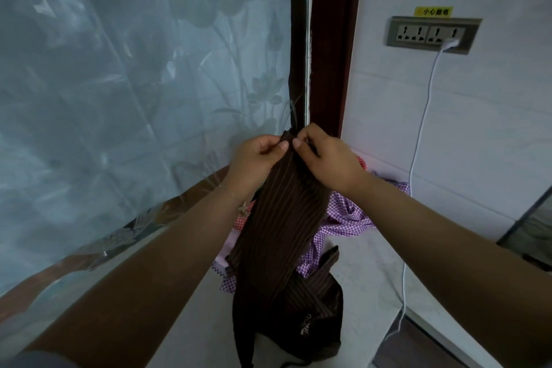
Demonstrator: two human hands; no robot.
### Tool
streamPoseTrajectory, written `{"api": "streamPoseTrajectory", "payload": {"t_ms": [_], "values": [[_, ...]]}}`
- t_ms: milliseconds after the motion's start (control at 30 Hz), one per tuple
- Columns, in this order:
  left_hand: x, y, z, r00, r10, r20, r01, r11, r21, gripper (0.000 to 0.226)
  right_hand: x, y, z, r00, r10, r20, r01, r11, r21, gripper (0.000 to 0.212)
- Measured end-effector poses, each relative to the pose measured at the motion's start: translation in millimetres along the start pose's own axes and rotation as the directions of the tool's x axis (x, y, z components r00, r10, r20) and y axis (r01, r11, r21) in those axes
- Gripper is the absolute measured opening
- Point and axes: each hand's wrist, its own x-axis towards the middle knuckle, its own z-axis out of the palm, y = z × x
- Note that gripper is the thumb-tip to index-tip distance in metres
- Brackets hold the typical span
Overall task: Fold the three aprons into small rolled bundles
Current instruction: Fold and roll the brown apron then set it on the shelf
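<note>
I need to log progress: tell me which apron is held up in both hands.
The brown striped apron, pinched at its top by both hands; the purple checked apron and red checked apron lie behind.

"小心触电" on yellow sticker [433, 11] above wall socket [432, 35]

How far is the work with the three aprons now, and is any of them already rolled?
Done: no rolled bundle is visible. In hand: the left hand and right hand pinch the top edge of the brown striped apron, gathered into a long narrow strip with its lower end on the counter. Left: the purple checked apron and a red checked one lie crumpled behind it; all three need rolling.
</note>
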Motion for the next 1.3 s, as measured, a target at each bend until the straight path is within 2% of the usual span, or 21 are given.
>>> {"api": "streamPoseTrajectory", "payload": {"t_ms": [67, 133, 267, 334, 367, 434, 501, 534, 601, 667, 734, 801, 901, 1035, 1101, 1135, 1201, 1235, 1302], "values": [[7, -1, -2, 0.995, 0.015, -0.098, -0.005, 0.995, 0.102, 0.015, 2, -2, -6, 0.976, 0.01, 0.217, 0.016, 0.993, -0.116, 0.023], [22, 0, -14, 0.965, 0.07, -0.254, -0.015, 0.978, 0.21, 0.018, 3, 0, -9, 0.905, 0.052, 0.421, 0.039, 0.978, -0.205, 0.025], [56, 15, -64, 0.823, 0.255, -0.507, -0.018, 0.904, 0.427, 0.012, 2, 16, -6, 0.798, 0.117, 0.591, 0.208, 0.867, -0.452, 0.059], [65, 25, -90, 0.742, 0.365, -0.563, -0.066, 0.875, 0.479, 0.016, -1, 18, -8, 0.777, 0.162, 0.608, 0.283, 0.773, -0.568, 0.063], [67, 30, -100, 0.705, 0.416, -0.574, -0.093, 0.857, 0.507, 0.019, -1, 17, -11, 0.791, 0.152, 0.593, 0.318, 0.725, -0.611, 0.066], [69, 34, -115, 0.66, 0.487, -0.571, -0.112, 0.817, 0.566, 0.021, -1, 13, -15, 0.869, 0.006, 0.495, 0.372, 0.651, -0.661, 0.073], [70, 32, -125, 0.65, 0.509, -0.564, -0.104, 0.795, 0.597, 0.022, 0, 16, -19, 0.923, -0.23, 0.309, 0.383, 0.634, -0.672, 0.064], [72, 30, -129, 0.652, 0.5, -0.57, -0.084, 0.795, 0.601, 0.023, 2, 18, -23, 0.928, -0.301, 0.218, 0.368, 0.667, -0.648, 0.058], [75, 21, -135, 0.691, 0.415, -0.592, 0.017, 0.809, 0.587, 0.025, 6, 22, -32, 0.941, -0.318, 0.118, 0.332, 0.791, -0.514, 0.047], [73, 7, -137, 0.739, 0.285, -0.61, 0.122, 0.835, 0.537, 0.027, 6, 20, -39, 0.964, -0.26, 0.062, 0.267, 0.919, -0.29, 0.038], [68, -6, -133, 0.77, 0.147, -0.621, 0.21, 0.86, 0.464, 0.029, 3, 11, -41, 0.989, -0.146, 0.032, 0.147, 0.989, -0.03, 0.029], [64, -20, -127, 0.767, 0.048, -0.64, 0.266, 0.884, 0.385, 0.03, 0, -4, -41, 0.997, -0.035, 0.068, 0.021, 0.982, 0.187, 0.028], [64, -32, -118, 0.776, -0.031, -0.63, 0.246, 0.935, 0.257, 0.029, 0, -38, -44, 0.991, 0.013, 0.13, -0.072, 0.882, 0.466, 0.028], [71, -34, -111, 0.797, -0.103, -0.595, 0.231, 0.963, 0.142, 0.03, 8, -60, -52, 0.997, 0.012, 0.083, -0.059, 0.798, 0.599, 0.027], [73, -35, -115, 0.795, -0.101, -0.598, 0.185, 0.979, 0.081, 0.029, 14, -52, -59, 0.999, 0.003, 0.037, -0.022, 0.851, 0.525, 0.031], [73, -35, -116, 0.797, -0.094, -0.597, 0.16, 0.985, 0.06, 0.027, 16, -42, -63, 1.0, -0.024, 0.005, 0.02, 0.909, 0.416, 0.035], [71, -32, -116, 0.817, -0.062, -0.573, 0.119, 0.991, 0.062, 0.018, 19, -16, -69, 0.991, -0.132, 0.0, 0.132, 0.99, 0.054, 0.045], [69, -31, -114, 0.833, -0.048, -0.551, 0.1, 0.993, 0.066, 0.018, 20, -2, -70, 0.988, -0.149, 0.032, 0.152, 0.978, -0.142, 0.049], [66, -26, -110, 0.862, -0.024, -0.506, 0.056, 0.997, 0.048, 0.022, 20, 18, -73, 0.995, -0.049, 0.084, 0.08, 0.903, -0.422, 0.056]]}}
